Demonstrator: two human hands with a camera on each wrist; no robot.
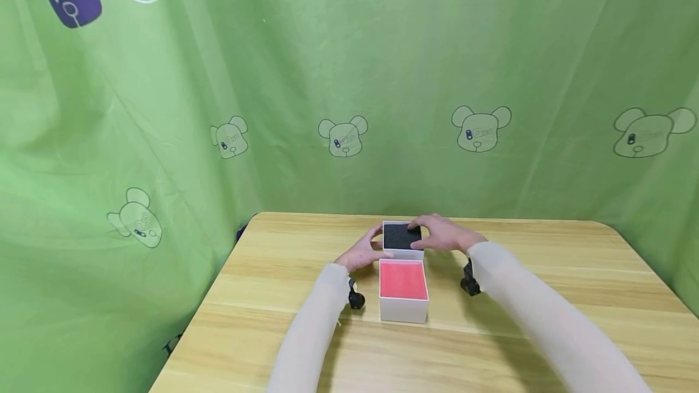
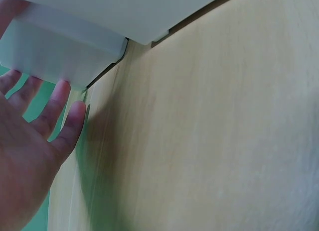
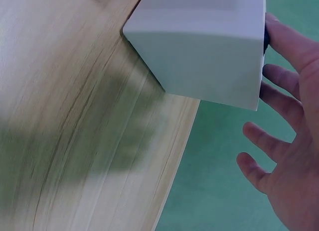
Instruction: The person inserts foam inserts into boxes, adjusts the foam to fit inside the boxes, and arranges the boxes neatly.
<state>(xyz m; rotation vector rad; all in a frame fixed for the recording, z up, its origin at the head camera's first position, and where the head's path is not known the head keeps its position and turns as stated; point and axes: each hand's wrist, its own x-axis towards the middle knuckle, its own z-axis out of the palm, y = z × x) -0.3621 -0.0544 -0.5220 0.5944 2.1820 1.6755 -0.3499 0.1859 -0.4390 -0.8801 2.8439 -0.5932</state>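
Two white open boxes stand end to end on the table. The far box [image 1: 404, 255] has a black foam block [image 1: 397, 236] in its top; the near box [image 1: 404, 311] shows a red lining [image 1: 403, 279]. My left hand [image 1: 361, 251] holds the far box at its left side, thumb at the near face and fingers spread along the far part. From the right, my right hand [image 1: 445, 234] reaches over the rim, thumb and fingertips on the black foam. In the right wrist view its other fingers [image 3: 266, 141] hang apart from the box; the fingertips on the foam are partly hidden.
The wooden table [image 1: 273, 296] has its back edge just behind the far box, against a green printed curtain [image 1: 404, 181]. A dark wrist camera [image 1: 356, 300] hangs under my left wrist, another camera [image 1: 469, 284] under my right.
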